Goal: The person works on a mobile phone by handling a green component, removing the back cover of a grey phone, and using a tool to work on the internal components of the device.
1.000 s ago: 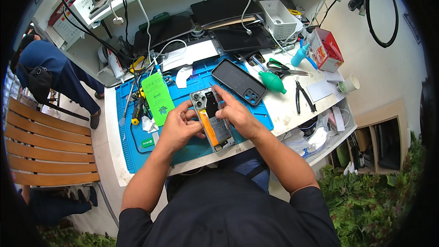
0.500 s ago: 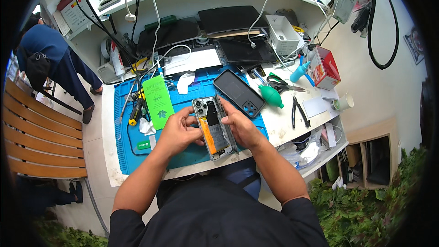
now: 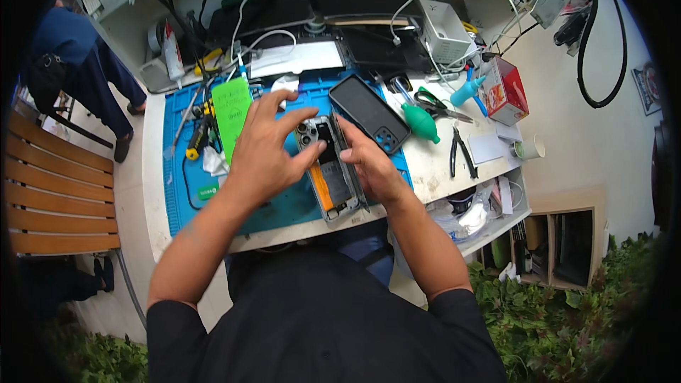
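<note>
An opened phone (image 3: 330, 184) with round camera lenses, an orange flex strip and exposed dark insides lies slightly slanted over the blue mat (image 3: 177, 177). My left hand (image 3: 266, 149) is over its left side, fingers raised and spread, thumb at the dark upper section and apparently touching it. My right hand (image 3: 376, 170) grips the phone's right edge along with a thin dark panel standing along that side. A black phone case (image 3: 365, 113) lies just behind, beside a green bulb blower (image 3: 420, 122). A bright green card (image 3: 232, 106) is partly behind my left hand.
Scissors (image 3: 447, 112), pliers (image 3: 462, 152), a red box (image 3: 504, 92) and a paper cup (image 3: 532, 147) are at the right. Screwdrivers (image 3: 195, 142) and cables are at the left. Dark screens line the back. Another person (image 3: 92, 64) stands beside a wooden bench (image 3: 60, 191) at the left.
My left hand has let go of the phone's left edge and moved up over it, fingers spreading. My right hand stays on the right edge. The view has shifted slightly.
</note>
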`<state>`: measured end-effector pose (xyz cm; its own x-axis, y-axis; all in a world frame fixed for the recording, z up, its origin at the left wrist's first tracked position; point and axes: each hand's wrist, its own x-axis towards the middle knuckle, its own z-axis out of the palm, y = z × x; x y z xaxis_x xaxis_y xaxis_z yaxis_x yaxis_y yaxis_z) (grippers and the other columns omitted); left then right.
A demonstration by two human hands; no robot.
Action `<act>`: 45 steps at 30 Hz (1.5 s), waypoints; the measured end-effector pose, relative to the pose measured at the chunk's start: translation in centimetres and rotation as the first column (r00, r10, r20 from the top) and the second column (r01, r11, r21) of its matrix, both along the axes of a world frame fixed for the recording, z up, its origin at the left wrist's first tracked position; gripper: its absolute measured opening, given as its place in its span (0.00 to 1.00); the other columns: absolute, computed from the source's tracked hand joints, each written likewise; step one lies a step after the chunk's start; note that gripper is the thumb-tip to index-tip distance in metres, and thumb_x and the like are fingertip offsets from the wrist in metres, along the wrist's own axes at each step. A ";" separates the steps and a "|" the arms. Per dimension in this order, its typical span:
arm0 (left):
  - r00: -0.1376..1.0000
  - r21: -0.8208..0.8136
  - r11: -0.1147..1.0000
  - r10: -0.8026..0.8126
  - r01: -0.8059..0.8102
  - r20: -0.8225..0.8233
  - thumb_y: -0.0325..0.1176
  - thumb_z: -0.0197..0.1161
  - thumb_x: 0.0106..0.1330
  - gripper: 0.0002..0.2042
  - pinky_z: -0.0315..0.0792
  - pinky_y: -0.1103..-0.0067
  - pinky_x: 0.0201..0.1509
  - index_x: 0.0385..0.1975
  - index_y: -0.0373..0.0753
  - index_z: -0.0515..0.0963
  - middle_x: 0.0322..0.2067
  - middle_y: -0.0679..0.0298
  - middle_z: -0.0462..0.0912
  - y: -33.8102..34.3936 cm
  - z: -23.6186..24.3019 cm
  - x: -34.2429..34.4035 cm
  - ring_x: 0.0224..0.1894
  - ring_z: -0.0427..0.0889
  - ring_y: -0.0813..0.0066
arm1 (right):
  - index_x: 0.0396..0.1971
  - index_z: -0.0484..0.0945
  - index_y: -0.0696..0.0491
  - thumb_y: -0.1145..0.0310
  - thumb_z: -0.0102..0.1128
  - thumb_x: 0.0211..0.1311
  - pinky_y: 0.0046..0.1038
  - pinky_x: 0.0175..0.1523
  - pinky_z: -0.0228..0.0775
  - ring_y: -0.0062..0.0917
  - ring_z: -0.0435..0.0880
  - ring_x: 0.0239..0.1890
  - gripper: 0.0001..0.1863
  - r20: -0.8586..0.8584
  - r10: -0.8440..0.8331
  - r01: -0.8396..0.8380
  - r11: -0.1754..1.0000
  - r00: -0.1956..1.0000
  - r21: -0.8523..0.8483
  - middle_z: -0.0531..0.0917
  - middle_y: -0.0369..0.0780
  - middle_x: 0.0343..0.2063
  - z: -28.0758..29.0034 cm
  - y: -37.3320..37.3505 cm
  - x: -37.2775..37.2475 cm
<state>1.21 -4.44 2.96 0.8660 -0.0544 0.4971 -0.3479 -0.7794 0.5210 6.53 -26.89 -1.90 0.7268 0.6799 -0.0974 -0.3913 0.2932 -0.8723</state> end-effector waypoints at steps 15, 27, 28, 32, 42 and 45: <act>0.836 -0.817 0.564 -0.501 0.120 -0.223 0.40 0.70 0.79 0.12 0.73 0.72 0.66 0.42 0.35 0.87 0.47 0.64 0.88 1.5 -2.5 4.3 0.55 0.82 0.74 | 0.84 0.50 0.72 0.59 0.54 0.70 0.32 0.84 0.55 0.35 0.69 0.79 0.49 0.119 0.008 -0.005 1.000 0.993 -0.022 0.69 0.54 0.78 -1.3 0.6 0.8; 0.672 -0.552 0.795 -0.267 -0.252 -0.691 0.53 0.89 0.59 0.31 0.79 0.78 0.25 0.46 0.32 0.83 0.28 0.57 0.89 2.5 -0.2 0.2 0.23 0.86 0.76 | 0.79 0.68 0.58 0.62 0.47 0.76 0.32 0.73 0.73 0.28 0.84 0.64 0.34 -0.163 -0.104 0.113 0.992 0.981 0.047 0.85 0.43 0.63 1.3 -0.3 -0.3; 0.596 -0.609 0.761 -0.387 -0.224 -0.703 0.47 0.86 0.63 0.34 0.83 0.77 0.29 0.61 0.33 0.76 0.38 0.55 0.92 2.1 0.1 0.2 0.30 0.91 0.72 | 0.78 0.69 0.58 0.61 0.46 0.77 0.33 0.73 0.74 0.29 0.85 0.63 0.33 -0.158 -0.131 0.135 0.991 0.979 0.009 0.85 0.44 0.62 1.5 -0.2 -0.4; 0.657 -0.754 0.638 -0.505 -0.152 -0.560 0.35 0.79 0.70 0.29 0.86 0.78 0.34 0.66 0.37 0.73 0.45 0.59 0.93 1.8 -2.4 0.2 0.40 0.93 0.73 | 0.69 0.77 0.59 0.60 0.48 0.79 0.34 0.70 0.77 0.30 0.87 0.58 0.27 -0.216 -0.194 0.202 0.979 0.957 0.017 0.88 0.44 0.58 1.9 0.0 -0.3; 0.707 -0.792 0.600 -0.512 -0.111 -0.487 0.36 0.78 0.70 0.29 0.77 0.82 0.35 0.68 0.39 0.72 0.47 0.63 0.91 3.1 -3.7 0.7 0.42 0.88 0.79 | 0.65 0.78 0.59 0.63 0.53 0.88 0.31 0.59 0.87 0.30 0.92 0.53 0.19 -0.079 -0.254 0.244 0.963 0.964 -0.117 0.89 0.44 0.53 0.2 -1.5 1.0; 0.713 -0.776 0.623 -0.500 -0.098 -0.492 0.37 0.76 0.72 0.28 0.74 0.81 0.35 0.68 0.40 0.71 0.47 0.63 0.90 4.0 -3.4 0.5 0.41 0.85 0.80 | 0.68 0.76 0.60 0.60 0.51 0.89 0.42 0.55 0.91 0.39 0.92 0.56 0.21 -0.118 -0.210 0.201 0.976 0.971 -0.085 0.89 0.48 0.55 1.1 -1.5 1.1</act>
<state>1.73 -0.45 -0.42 0.9678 -0.1682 -0.1873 0.1902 0.0012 0.9817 7.68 -28.41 -0.79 0.8289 0.5053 -0.2401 -0.4371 0.3171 -0.8416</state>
